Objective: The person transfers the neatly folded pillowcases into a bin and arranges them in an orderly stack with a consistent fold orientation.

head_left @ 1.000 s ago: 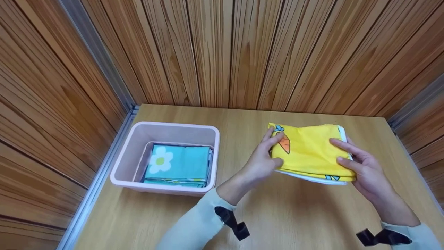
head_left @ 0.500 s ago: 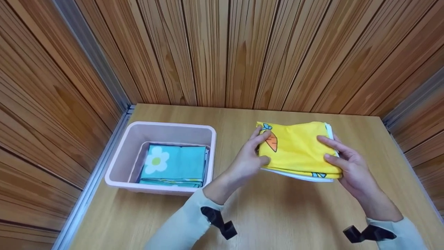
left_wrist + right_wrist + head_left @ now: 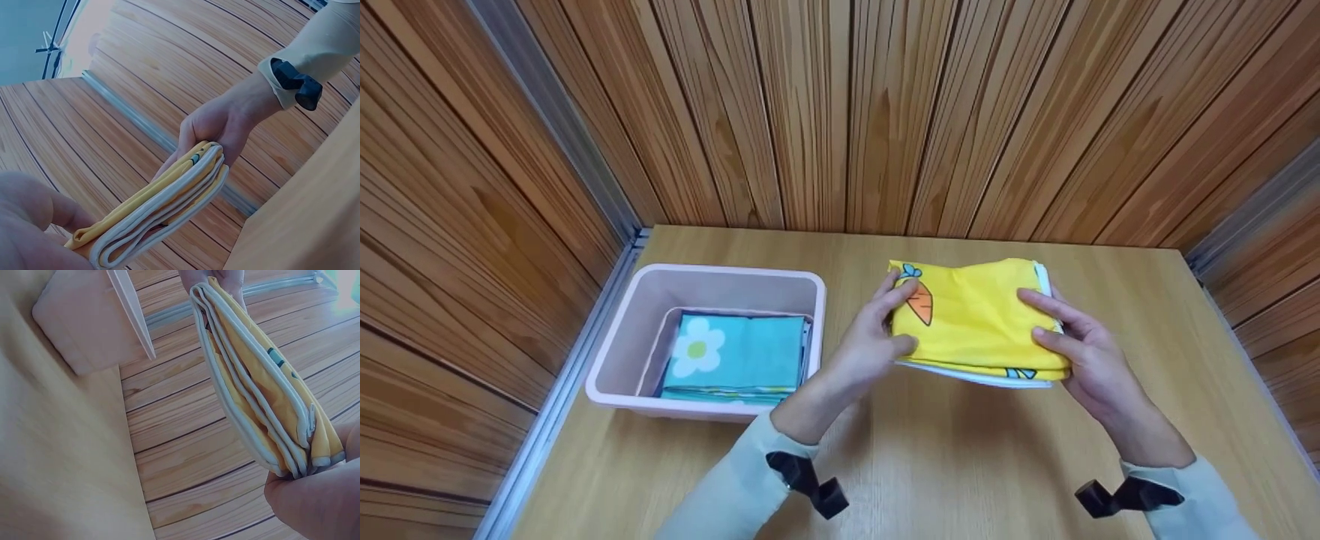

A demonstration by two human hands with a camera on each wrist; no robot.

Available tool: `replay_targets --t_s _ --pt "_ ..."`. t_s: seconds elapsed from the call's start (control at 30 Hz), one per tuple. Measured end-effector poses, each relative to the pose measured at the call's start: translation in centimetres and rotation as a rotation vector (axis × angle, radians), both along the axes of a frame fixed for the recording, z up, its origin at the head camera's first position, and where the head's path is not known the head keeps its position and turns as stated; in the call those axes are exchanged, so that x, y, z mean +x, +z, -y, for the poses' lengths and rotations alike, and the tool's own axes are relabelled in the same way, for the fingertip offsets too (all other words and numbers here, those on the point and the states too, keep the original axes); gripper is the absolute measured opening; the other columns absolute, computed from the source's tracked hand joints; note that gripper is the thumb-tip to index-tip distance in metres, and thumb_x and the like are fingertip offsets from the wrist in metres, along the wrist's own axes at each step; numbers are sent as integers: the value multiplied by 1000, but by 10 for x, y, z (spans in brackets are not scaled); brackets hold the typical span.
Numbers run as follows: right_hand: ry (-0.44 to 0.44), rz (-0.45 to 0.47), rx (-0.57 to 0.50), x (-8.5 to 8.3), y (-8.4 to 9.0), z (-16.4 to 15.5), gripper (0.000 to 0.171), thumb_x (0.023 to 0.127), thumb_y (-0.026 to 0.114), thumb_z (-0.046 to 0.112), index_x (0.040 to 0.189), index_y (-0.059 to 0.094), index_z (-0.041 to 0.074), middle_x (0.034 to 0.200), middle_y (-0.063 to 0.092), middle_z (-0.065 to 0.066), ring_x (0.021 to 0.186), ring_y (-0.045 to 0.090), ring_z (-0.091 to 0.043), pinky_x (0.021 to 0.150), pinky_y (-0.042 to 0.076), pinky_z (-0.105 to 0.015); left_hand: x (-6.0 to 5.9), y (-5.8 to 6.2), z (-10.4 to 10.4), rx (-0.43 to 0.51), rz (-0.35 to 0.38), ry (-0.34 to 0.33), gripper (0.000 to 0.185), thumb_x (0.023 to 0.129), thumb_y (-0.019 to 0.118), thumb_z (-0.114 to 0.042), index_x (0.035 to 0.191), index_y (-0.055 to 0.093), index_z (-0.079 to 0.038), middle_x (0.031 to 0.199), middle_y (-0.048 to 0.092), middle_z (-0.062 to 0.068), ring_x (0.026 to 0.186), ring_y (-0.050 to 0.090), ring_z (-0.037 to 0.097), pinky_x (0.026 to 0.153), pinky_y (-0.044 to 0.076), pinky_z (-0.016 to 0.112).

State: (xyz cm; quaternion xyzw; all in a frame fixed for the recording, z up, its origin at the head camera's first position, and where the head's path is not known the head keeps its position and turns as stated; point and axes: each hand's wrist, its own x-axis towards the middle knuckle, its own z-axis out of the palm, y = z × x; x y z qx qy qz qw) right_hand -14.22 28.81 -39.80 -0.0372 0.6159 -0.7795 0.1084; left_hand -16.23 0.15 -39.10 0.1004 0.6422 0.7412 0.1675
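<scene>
A folded yellow cloth [image 3: 975, 315] with an orange carrot print and white inner layers is held above the table. At its left edge my left hand [image 3: 864, 346] grips it, thumb and fingers on the top face. My right hand [image 3: 1091, 360] pinches the opposite edge. Both wrist views look along the stacked folds of the cloth [image 3: 160, 208], and in the right wrist view a small pale tab [image 3: 312, 417] hangs near the right hand's end. Fingers under the cloth are hidden.
Left of the hands stands a pale pink plastic bin [image 3: 619, 345] holding a folded turquoise cloth [image 3: 765, 349] with a white flower. Wood-plank walls [image 3: 810, 112] close in the wooden table [image 3: 930, 480] at the back and sides.
Both hands have carried the folded yellow cloth leftward, closer to the bin, keeping their grip on its two edges. The view has shifted slightly; the bin stays put.
</scene>
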Motion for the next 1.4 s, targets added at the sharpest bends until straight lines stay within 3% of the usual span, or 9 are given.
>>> replay_targets --t_s 0.27,0.53,0.77,1.0,1.2,1.4 --pt "-3 12 24 -3 0 18 47 101 55 -3 144 59 15 172 -5 -6 120 61 -14 92 56 -27 0 -1 18 10 45 18 78 86 49 22 157 38 -8 171 5 -3 154 16 18 104 43 25" --pt "1 6 32 -7 -5 37 46 101 55 -4 139 65 18 172 0 -5 127 57 -13 92 55 -26 1 -3 36 1 42 38 77 86 48 22 157 37 -6 171 4 1 155 15 18 107 40 25" --pt "11 -5 9 -10 -3 52 46 100 55 -6 138 66 16 172 6 -2 129 56 -14 94 55 -27 3 0 52 34 110 58 79 86 49 22 157 39 -12 170 7 -9 151 23 11 104 43 24" --pt "31 20 -23 -14 -5 68 47 99 53 -7 137 67 17 172 5 -1 131 53 -16 94 55 -28 2 0 69 -12 23 55 76 88 48 21 157 37 -7 171 6 -1 154 15 17 111 38 28" --pt "45 26 -27 -17 -8 83 47 99 53 -8 138 65 15 171 7 1 135 48 -19 95 55 -29 2 -1 85 -16 23 79 76 87 48 22 157 38 -6 171 7 0 156 11 19 119 29 35" --pt "65 18 -26 -21 -6 98 48 99 52 -8 144 59 8 171 7 2 138 44 -24 96 54 -30 2 -1 100 -14 16 102 77 85 48 23 156 37 -4 171 8 0 155 12 17 117 30 30"
